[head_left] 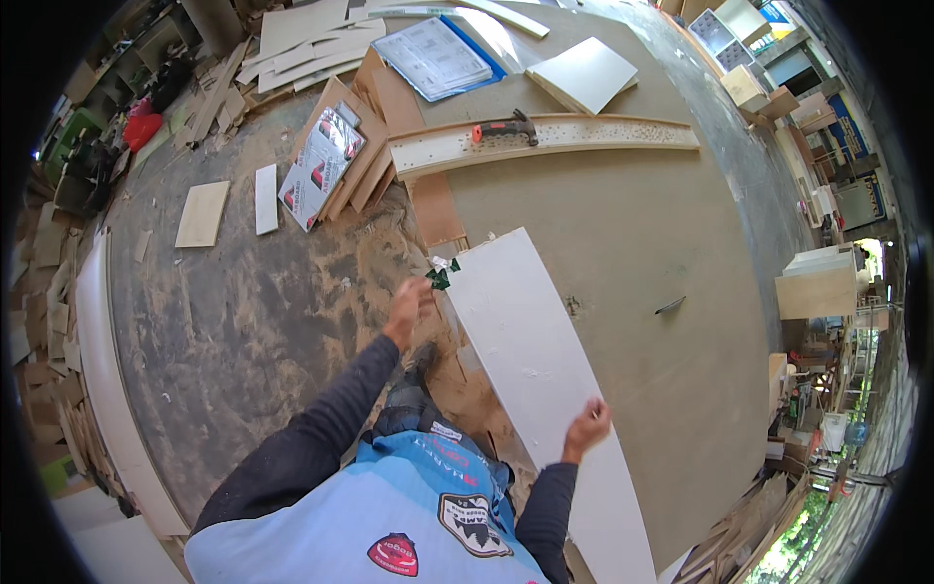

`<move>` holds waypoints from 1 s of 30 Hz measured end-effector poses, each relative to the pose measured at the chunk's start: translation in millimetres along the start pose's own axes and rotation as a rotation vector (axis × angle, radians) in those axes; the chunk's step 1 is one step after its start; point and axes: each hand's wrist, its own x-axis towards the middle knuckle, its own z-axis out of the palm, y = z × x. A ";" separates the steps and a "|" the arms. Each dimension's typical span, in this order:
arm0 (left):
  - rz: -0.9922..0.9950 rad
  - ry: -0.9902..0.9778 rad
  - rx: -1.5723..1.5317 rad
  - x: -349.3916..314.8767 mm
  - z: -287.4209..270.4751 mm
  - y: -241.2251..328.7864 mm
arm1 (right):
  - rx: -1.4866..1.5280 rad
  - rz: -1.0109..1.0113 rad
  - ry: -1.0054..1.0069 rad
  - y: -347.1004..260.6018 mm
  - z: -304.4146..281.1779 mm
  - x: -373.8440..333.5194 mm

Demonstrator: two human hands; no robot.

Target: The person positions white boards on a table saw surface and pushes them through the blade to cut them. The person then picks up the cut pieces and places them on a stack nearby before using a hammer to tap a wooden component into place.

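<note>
A long white board [533, 365] lies slantwise on the brown worktable [700, 409] in front of me. At its far left corner sits a small dark green and white crumpled piece [440, 276]. My left hand [409, 310] is just short of that piece, off the board's left edge; its fingers are smeared by motion. Over the right edge of the board, my right hand [589, 426] is closed with fingertips pressed together. Whatever it may hold is too small to make out.
A hammer [508, 128] with an orange and black handle rests on a long wooden strip [603, 134] farther back. Behind it are a blue folder [438, 56] and white panels [589, 73]. A thin dark object [670, 306] lies right. Stacked boards [365, 161] stand left.
</note>
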 end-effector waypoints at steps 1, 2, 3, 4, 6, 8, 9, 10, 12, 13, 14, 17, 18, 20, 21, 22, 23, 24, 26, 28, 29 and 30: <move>0.031 -0.062 0.062 17.4 -6.0 9.2 | 0.010 -0.096 -0.053 -28.1 16.3 -3.5; 0.062 -0.137 0.124 36.6 -10.1 11.2 | 0.065 -0.120 -0.098 -43.2 35.6 -7.7; 0.095 -0.213 0.184 46.9 -12.1 10.8 | 0.070 -0.166 -0.125 -58.5 52.5 -9.4; 0.087 -0.200 0.198 48.3 -10.3 12.9 | 0.034 -0.260 -0.131 -71.6 66.5 -8.6; 0.075 -0.170 0.229 43.9 -8.9 18.3 | -0.008 -0.381 -0.163 -97.5 89.3 -9.4; 0.099 -0.151 0.232 41.4 -7.1 17.8 | -0.038 -0.430 -0.213 -122.6 108.8 -12.1; 0.110 -0.134 0.234 39.2 -7.6 17.6 | -0.061 -0.454 -0.242 -133.3 118.2 -14.0; 0.101 -0.132 0.240 38.5 -5.7 19.0 | -0.087 -0.480 -0.266 -141.0 125.9 -15.5; 0.087 -0.124 0.247 37.3 -2.3 22.9 | -0.154 -0.504 -0.257 -153.6 140.5 -21.0; 0.073 -0.141 0.190 35.4 -2.2 24.3 | -0.186 -0.519 -0.253 -158.0 144.9 -22.5; 0.060 -0.157 0.132 31.2 -2.7 24.4 | -0.213 -0.507 -0.263 -160.4 145.2 -23.4; 0.116 -0.271 0.073 4.4 6.0 41.9 | -0.259 -0.478 -0.287 -164.3 144.8 -22.9; 0.141 -0.316 0.073 -13.7 10.4 49.4 | -0.255 -0.473 -0.295 -164.3 144.5 -23.8; 0.224 -0.392 0.285 -37.5 18.3 53.4 | -0.247 -0.468 -0.303 -162.2 145.1 -22.7; 0.283 -0.414 0.455 -45.4 18.5 52.5 | -0.243 -0.467 -0.306 -160.9 145.2 -22.4; 0.341 -0.435 0.627 -51.2 18.6 50.2 | -0.239 -0.465 -0.309 -159.6 145.1 -22.1; 0.527 -0.345 0.701 -44.7 8.9 35.3 | -0.224 -0.463 -0.317 -158.3 144.7 -22.0; 0.504 -0.205 0.791 -46.1 0.9 38.9 | -0.210 -0.456 -0.322 -157.6 143.1 -21.2; 0.508 0.134 0.837 -24.3 -45.4 23.3 | -0.178 -0.453 -0.328 -160.1 143.7 -20.8; 0.441 0.454 1.017 6.9 -110.0 0.0 | -0.164 -0.449 -0.329 -159.4 142.2 -20.7; 0.347 0.587 1.240 12.7 -126.9 1.3 | -0.172 -0.447 -0.327 -158.7 142.6 -20.0; 0.354 0.637 1.271 16.6 -132.5 -0.8 | -0.178 -0.450 -0.330 -158.7 143.0 -20.0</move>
